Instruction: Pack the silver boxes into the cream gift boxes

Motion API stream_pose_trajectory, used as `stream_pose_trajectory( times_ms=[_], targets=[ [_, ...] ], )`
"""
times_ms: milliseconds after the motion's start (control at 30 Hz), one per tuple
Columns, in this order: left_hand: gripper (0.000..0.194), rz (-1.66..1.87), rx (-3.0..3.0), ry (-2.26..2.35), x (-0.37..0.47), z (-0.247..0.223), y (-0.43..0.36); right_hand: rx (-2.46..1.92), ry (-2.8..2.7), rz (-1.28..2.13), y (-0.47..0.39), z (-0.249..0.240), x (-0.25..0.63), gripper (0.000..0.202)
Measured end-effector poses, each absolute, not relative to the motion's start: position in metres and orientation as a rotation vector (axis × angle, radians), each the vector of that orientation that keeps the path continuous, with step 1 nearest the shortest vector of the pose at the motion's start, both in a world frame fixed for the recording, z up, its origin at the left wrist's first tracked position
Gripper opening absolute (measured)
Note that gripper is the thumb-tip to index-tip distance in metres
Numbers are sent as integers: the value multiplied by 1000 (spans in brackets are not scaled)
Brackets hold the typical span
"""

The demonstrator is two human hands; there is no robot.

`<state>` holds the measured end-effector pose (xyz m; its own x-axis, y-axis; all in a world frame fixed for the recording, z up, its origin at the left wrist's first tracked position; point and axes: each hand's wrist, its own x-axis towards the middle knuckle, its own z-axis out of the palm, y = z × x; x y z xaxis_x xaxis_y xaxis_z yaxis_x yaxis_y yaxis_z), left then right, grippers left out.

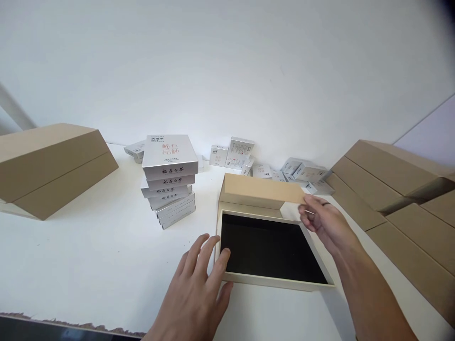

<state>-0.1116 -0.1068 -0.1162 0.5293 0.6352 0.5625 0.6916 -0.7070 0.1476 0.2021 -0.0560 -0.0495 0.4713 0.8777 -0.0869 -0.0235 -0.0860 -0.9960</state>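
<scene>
Box [273, 282] seen open, lower centre-right of frame; lid [263, 188] pinched at its right end by right hand [324, 220]; left hand [199, 286] spread loosely at box's left edge, nothing clasped.

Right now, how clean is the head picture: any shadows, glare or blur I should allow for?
Head view: soft light, no harsh glare; a faint shadow on the white table beside the right forearm; the black interior of the open box shows little detail; fine print on the silver boxes by the wall is unreadable; the upper right corner falls dark.
</scene>
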Motion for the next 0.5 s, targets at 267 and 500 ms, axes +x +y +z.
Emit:
stream_pose_trajectory(
  times_ms=[267,500],
  targets=[
    [5,-968,-2674,-1230,-120,-138,-123,-1553,-816,652,-113,-63,200,65],
    [9,-1103,-2598,-1418,-114,-134,-132,-1786,-561,356,-185,-113,178,61]
  ],
)
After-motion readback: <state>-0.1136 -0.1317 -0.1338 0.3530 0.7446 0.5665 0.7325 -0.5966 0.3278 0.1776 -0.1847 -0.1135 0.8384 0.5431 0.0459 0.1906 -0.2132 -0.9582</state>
